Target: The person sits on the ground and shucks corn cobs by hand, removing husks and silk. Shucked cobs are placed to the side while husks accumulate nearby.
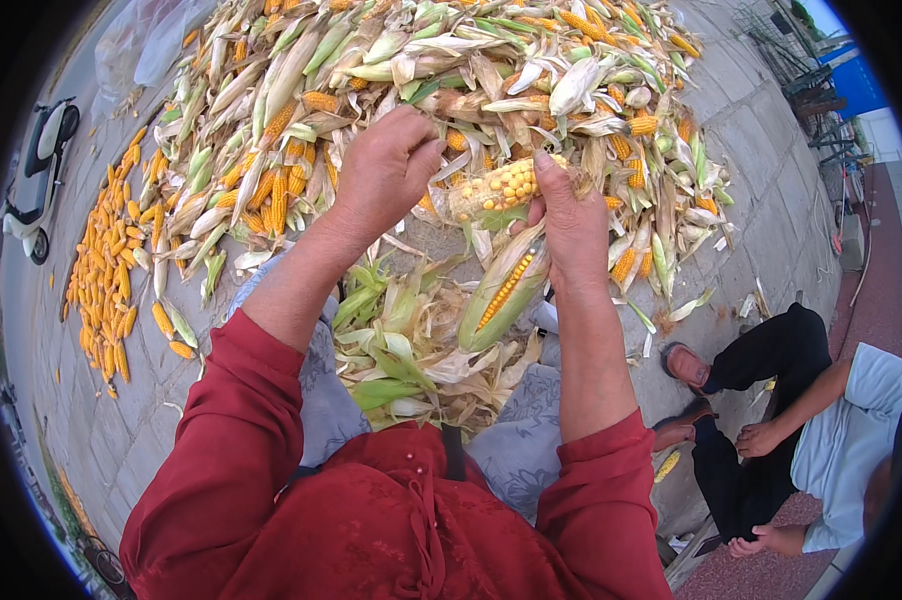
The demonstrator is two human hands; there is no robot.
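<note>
My right hand (574, 225) grips a husked corn ear (499, 187) with patchy pale-yellow kernels, thumb on top near one end. Strands of silk cling to the ear's other end. Directly below that hand is a second corn ear (499, 296), its green husk split along a strip of yellow kernels; whether the fingers also hold it is hidden. My left hand (394, 165) hovers left of the husked ear with its fingers curled closed. Nothing shows clearly between them. Between my knees lies a heap of loose husks (398, 367).
A large pile of husked and unhusked corn (421, 67) spreads ahead. Bare yellow cobs (105, 262) lie heaped at the left on the paving. A seated person (781, 427) is close on my right. A scooter (42, 172) stands far left, near a plastic sheet (147, 45).
</note>
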